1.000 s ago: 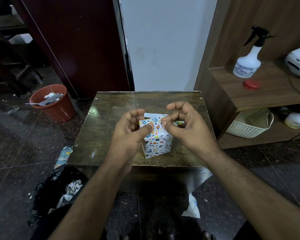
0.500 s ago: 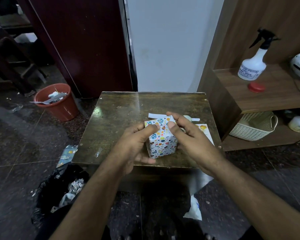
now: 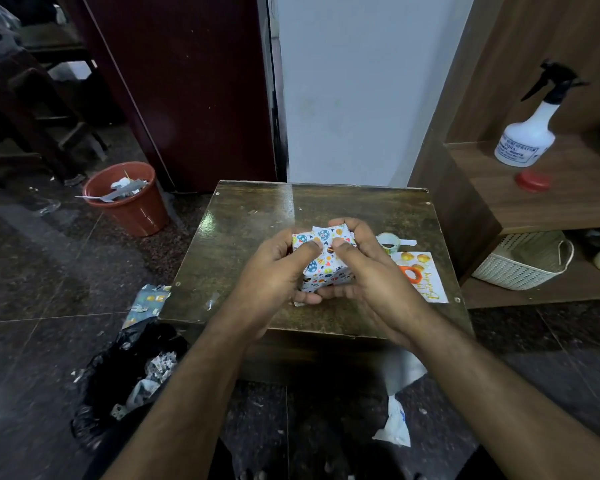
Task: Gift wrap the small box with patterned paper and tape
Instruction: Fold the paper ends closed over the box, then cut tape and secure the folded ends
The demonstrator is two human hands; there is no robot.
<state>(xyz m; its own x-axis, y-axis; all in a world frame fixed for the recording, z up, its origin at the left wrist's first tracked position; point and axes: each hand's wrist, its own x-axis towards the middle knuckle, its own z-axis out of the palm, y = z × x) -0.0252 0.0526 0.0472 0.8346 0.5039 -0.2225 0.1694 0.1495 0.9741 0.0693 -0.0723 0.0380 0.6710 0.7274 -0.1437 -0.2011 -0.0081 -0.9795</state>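
I see both hands grasping the small box [image 3: 321,263], cube-shaped in patterned paper | left hand [image 3: 274,271], right hand [image 3: 368,271] curl round it | mid glossy wooden table [image 3: 243,237] | tape roll [image 3: 388,241] right.

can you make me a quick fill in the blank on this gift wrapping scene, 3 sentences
1. Both hands, left hand and right hand, grip the wrapped ____.
2. The tape roll lies on the table to the box's ____.
3. The bin on the floor is ____ in colour.

Missing words: box; right; orange
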